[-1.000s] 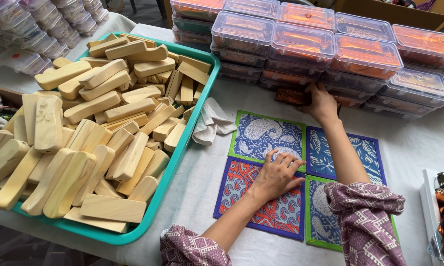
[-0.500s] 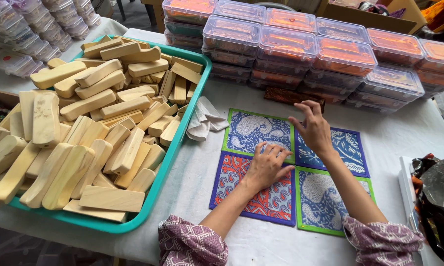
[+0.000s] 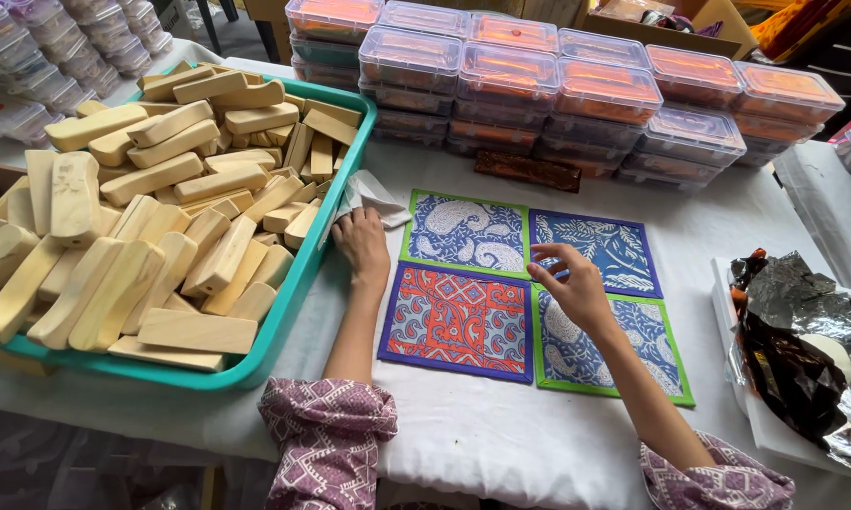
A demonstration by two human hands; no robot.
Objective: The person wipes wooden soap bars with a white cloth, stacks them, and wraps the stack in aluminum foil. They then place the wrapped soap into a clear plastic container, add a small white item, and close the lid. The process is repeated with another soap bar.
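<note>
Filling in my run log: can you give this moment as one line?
left hand: on white cloth beside teal tray | right hand: open, above four printed mats | clear boxes stacked behind

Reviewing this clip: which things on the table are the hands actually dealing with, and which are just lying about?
In hand:
left hand on the white cloth
right hand, empty, above the four printed fabric mats

Lying about:
teal tray of wooden blocks
stacked clear lidded boxes
dark patterned strip
crumpled foil wrapper
</note>
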